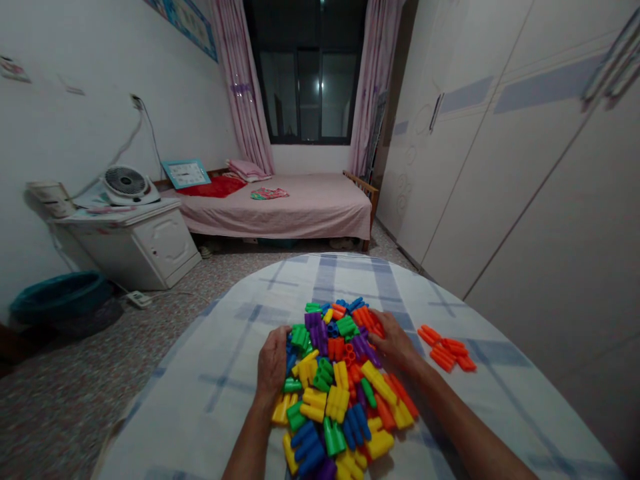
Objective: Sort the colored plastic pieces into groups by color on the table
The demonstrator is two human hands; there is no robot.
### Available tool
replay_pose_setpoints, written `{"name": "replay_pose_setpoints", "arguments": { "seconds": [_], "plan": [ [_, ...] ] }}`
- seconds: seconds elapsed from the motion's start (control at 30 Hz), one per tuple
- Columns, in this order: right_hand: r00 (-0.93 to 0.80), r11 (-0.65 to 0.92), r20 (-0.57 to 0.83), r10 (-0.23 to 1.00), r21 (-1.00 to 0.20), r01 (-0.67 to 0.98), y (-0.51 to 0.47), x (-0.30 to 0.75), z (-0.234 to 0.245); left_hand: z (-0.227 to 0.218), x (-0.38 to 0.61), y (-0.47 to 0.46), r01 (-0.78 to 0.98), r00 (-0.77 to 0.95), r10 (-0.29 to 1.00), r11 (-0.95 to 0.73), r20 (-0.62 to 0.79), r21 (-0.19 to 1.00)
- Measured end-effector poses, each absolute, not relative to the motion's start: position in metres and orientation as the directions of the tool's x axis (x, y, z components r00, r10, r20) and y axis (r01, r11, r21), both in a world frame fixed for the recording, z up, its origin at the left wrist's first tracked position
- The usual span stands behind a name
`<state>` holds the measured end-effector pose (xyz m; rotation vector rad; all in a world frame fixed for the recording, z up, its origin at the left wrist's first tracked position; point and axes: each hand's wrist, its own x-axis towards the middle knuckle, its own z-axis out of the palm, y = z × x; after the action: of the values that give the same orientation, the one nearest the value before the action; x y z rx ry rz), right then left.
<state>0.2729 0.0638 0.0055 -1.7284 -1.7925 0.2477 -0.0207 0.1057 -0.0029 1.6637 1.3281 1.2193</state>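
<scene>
A heap of colourful plastic tube-shaped building blocks (337,400) lies on the tablecloth between my hands, in yellow, green, blue, purple and orange-red. My left hand (273,361) rests against the heap's left side, its back towards me; most of its fingers are hidden. At the upper right of the heap, my right hand (395,341) has thumb and fingers closed around an orange-red block (369,321). Just below its thumb sits a purple block (363,347). Apart from the heap, to the right of my right forearm, lies a small group of orange-red blocks (446,348).
The round-ended table wears a white and blue checked tablecloth (240,387). Beyond it stands a bed (310,207) under a window. A white cabinet (150,240) with a fan (127,183) and a blue-green bin (63,297) are at left; a tall wardrobe (500,153) lines the right.
</scene>
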Motion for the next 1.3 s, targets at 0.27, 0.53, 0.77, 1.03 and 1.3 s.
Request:
{"name": "replay_pose_setpoints", "arguments": {
  "seconds": [0.27,0.53,0.77,1.03,1.3],
  "plan": [
    [0.317,-0.138,0.461,0.829,-0.38,0.915,0.013,0.271,-0.013,-0.001,-0.019,0.106,0.333,0.037,0.967,-0.251,0.254,0.909],
    [0.362,-0.362,0.588,0.723,-0.123,0.924,0.012,0.273,0.001,0.0,-0.019,0.106,0.35,0.028,0.963,-0.26,0.267,0.9],
    [0.208,-0.07,0.62,0.757,-0.24,0.968,0.015,0.284,0.002,-0.001,-0.02,0.106,0.353,0.041,0.961,-0.272,0.275,0.895],
    [0.186,0.095,0.453,0.872,-0.53,0.842,0.026,0.273,-0.017,0.0,-0.02,0.106,0.359,0.029,0.957,-0.279,0.288,0.891],
    [0.284,0.05,0.395,0.874,-0.652,0.756,0.02,0.277,-0.003,0.001,-0.019,0.106,0.371,0.033,0.962,-0.264,0.272,0.89]
  ]
}}
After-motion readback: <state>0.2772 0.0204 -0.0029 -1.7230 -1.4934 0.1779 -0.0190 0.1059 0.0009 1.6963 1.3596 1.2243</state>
